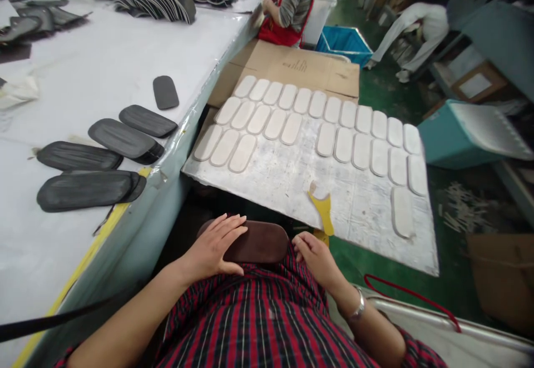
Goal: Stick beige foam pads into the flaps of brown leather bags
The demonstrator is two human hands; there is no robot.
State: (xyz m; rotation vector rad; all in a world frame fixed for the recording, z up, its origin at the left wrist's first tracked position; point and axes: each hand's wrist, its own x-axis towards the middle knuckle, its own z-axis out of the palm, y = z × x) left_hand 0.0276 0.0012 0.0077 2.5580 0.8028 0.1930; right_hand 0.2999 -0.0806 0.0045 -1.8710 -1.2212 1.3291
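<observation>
A dark brown oval panel [262, 242] with rounded ends lies across my lap. My left hand [221, 245] rests flat on its left part, fingers stretched out and thumb apart. At the panel's right end, my right hand [315, 257] is closed with its fingers curled. Whatever those fingers may hold is hidden. Ahead, a grey-white board [287, 173] bears rows of pale oval pieces [243, 154]. A yellow forked tool [323, 209] lies at the board's near edge, just beyond my right hand.
On the white table [54, 257] at left lie several dark oval panels [85, 189] and a smaller one [166, 92]. Stacked dark pieces [156, 2] sit farther back. A person in red [292, 6] and a blue crate [344, 44] are beyond the cardboard [300, 68].
</observation>
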